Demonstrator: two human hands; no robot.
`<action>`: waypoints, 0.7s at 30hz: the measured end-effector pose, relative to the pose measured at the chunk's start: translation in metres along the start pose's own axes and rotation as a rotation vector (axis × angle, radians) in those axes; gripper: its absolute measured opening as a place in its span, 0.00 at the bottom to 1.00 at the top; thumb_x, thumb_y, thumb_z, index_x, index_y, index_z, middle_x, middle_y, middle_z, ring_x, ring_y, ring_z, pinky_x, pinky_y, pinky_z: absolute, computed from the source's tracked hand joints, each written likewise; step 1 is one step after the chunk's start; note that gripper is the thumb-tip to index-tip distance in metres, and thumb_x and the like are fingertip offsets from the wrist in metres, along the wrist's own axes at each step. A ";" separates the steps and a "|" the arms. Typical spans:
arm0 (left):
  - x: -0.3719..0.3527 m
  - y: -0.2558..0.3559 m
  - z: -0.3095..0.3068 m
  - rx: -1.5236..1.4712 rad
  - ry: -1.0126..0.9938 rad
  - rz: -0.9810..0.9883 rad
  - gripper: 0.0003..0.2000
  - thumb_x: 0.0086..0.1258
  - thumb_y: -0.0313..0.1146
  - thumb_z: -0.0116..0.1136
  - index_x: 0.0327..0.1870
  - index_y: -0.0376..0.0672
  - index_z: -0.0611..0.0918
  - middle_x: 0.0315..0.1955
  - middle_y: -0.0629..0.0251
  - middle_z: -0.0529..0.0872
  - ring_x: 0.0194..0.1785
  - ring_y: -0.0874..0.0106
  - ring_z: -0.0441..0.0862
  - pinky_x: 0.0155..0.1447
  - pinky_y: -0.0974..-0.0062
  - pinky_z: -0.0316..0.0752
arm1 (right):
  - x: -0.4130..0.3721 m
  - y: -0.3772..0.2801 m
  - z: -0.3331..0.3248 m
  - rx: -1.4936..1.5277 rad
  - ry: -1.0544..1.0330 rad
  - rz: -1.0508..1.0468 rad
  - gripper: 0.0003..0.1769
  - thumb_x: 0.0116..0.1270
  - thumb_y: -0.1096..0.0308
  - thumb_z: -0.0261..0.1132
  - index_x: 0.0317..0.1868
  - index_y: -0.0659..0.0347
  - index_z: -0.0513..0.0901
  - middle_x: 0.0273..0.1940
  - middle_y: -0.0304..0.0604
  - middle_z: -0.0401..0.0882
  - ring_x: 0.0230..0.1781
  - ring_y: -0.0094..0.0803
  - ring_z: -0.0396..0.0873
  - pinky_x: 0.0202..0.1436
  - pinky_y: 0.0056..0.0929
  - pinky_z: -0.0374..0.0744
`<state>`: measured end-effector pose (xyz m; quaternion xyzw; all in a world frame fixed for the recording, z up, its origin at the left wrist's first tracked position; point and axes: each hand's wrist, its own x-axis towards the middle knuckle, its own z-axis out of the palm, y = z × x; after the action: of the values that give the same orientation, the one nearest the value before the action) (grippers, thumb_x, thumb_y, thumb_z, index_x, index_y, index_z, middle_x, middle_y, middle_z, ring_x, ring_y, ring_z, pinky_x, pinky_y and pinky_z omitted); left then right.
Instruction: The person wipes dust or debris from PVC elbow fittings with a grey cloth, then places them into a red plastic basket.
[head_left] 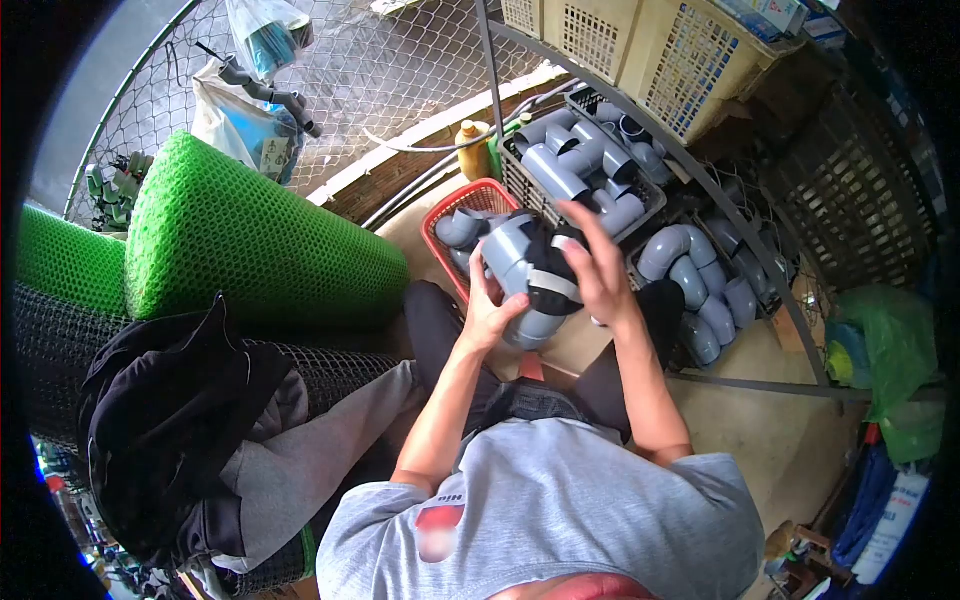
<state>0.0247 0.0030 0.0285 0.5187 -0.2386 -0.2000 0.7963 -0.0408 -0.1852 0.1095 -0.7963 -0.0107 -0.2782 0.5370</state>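
Observation:
My left hand (489,312) is closed around a grey plastic pipe fitting (508,250), holding it above my lap with the thumb along its lower side. A black part with a white band (553,288) sits against the fitting's right side. My right hand (603,278) is beside that black part, its fingers stretched out and slightly blurred. Just behind the held fitting, a red basket (432,222) holds more grey pipe elbows (460,228).
Black crates (655,208) of grey fittings (553,172) stand ahead and to the right, under a metal rack (690,165) with cream baskets (690,70). Rolls of green mesh (250,230) lie left, near a dark jacket (170,420). A yellow bottle (472,150) stands behind the red basket.

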 end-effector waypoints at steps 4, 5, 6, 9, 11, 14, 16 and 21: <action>0.010 0.020 0.011 0.081 -0.002 0.087 0.60 0.55 0.49 0.83 0.83 0.49 0.49 0.72 0.45 0.69 0.74 0.53 0.72 0.75 0.54 0.69 | 0.003 -0.012 0.020 -0.061 -0.054 0.029 0.26 0.81 0.63 0.54 0.72 0.72 0.74 0.70 0.65 0.76 0.72 0.53 0.75 0.74 0.42 0.71; 0.015 0.023 0.007 0.091 0.008 0.114 0.60 0.55 0.49 0.83 0.83 0.49 0.49 0.72 0.44 0.69 0.73 0.53 0.73 0.74 0.54 0.70 | -0.001 -0.013 0.025 0.003 0.012 0.076 0.26 0.81 0.64 0.53 0.72 0.72 0.73 0.70 0.66 0.75 0.70 0.55 0.77 0.73 0.43 0.73; 0.019 0.025 0.005 0.071 0.036 0.128 0.61 0.55 0.51 0.83 0.83 0.48 0.49 0.72 0.43 0.69 0.72 0.53 0.74 0.74 0.54 0.71 | -0.011 -0.009 0.034 -0.094 0.091 -0.026 0.27 0.81 0.65 0.53 0.74 0.73 0.71 0.68 0.67 0.76 0.68 0.57 0.79 0.71 0.45 0.75; 0.024 0.034 0.009 0.122 0.175 0.124 0.52 0.65 0.61 0.68 0.82 0.42 0.54 0.75 0.49 0.63 0.78 0.56 0.63 0.80 0.56 0.58 | -0.039 -0.014 0.063 -0.346 0.239 -0.193 0.28 0.80 0.67 0.54 0.76 0.73 0.68 0.71 0.67 0.72 0.70 0.61 0.74 0.72 0.47 0.73; 0.024 0.030 0.017 0.124 0.217 0.124 0.51 0.66 0.61 0.65 0.82 0.40 0.54 0.76 0.49 0.62 0.79 0.56 0.61 0.81 0.57 0.56 | -0.035 -0.016 0.060 -0.364 0.226 -0.189 0.28 0.80 0.67 0.55 0.75 0.72 0.69 0.72 0.67 0.71 0.71 0.62 0.73 0.72 0.47 0.73; 0.020 0.027 0.027 0.203 0.283 0.157 0.50 0.69 0.60 0.63 0.82 0.38 0.53 0.77 0.49 0.60 0.80 0.56 0.59 0.82 0.58 0.54 | -0.017 -0.031 0.046 -0.333 0.132 -0.144 0.27 0.81 0.67 0.54 0.74 0.73 0.70 0.72 0.67 0.71 0.72 0.61 0.73 0.74 0.46 0.72; 0.017 0.029 0.027 0.246 0.247 0.234 0.51 0.71 0.47 0.69 0.82 0.39 0.43 0.70 0.41 0.69 0.70 0.54 0.74 0.74 0.57 0.69 | 0.005 -0.034 0.032 -0.165 0.016 -0.104 0.26 0.83 0.65 0.52 0.72 0.75 0.71 0.69 0.68 0.74 0.70 0.60 0.74 0.74 0.43 0.71; 0.006 0.055 0.030 0.467 0.215 0.272 0.56 0.58 0.42 0.80 0.81 0.44 0.48 0.64 0.40 0.77 0.62 0.52 0.83 0.66 0.57 0.79 | 0.038 -0.023 0.012 0.283 -0.203 0.462 0.26 0.85 0.59 0.53 0.70 0.72 0.77 0.68 0.51 0.80 0.70 0.39 0.77 0.76 0.32 0.69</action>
<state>0.0159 -0.0012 0.0910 0.6695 -0.2598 0.0251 0.6955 -0.0108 -0.1760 0.1433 -0.7187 0.0788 -0.0629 0.6880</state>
